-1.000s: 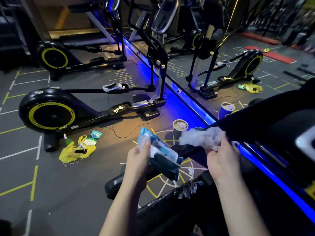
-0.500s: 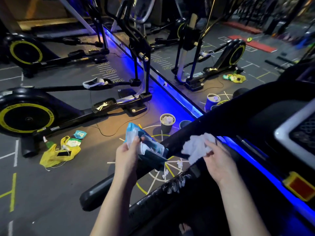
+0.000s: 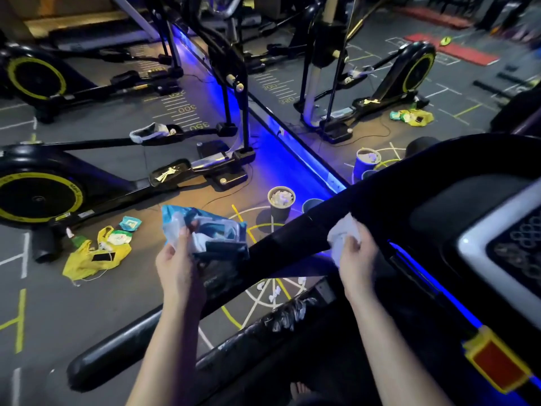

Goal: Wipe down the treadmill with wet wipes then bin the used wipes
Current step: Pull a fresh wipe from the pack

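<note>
A: What is held in the left hand [image 3: 175, 262]?

B: A pack of wet wipes [image 3: 205, 232] is gripped there, with the thumb and fingers curled round its lower edge. The pack is made of soft, crinkled blue plastic with a glossy sheen. It is raised just above the hand, and its top is seen pulled open.

A: And the right hand [image 3: 355, 253]?

B: A white wipe [image 3: 341, 234] is clutched in its bent fingers. The wipe is bunched into a soft, creased wad at the far side of the hand. It appears to be pressed against the treadmill handrail [image 3: 292, 232], a thick, rounded black bar. The bar is seen running diagonally under both hands.

A: Where is the bin [image 3: 280, 213]?

B: It is set on the floor beyond the hands, roughly between them. It is a small, dark, round tub, filled to the rim with balled white wipes.

A: What else is shown?

B: The treadmill console [image 3: 497, 244] is seen just right of the right hand, a dark patterned panel framed by a smooth pale border. A limp yellow bag [image 3: 90, 259] is spread on the grey marked floor, well left of the left hand.
</note>
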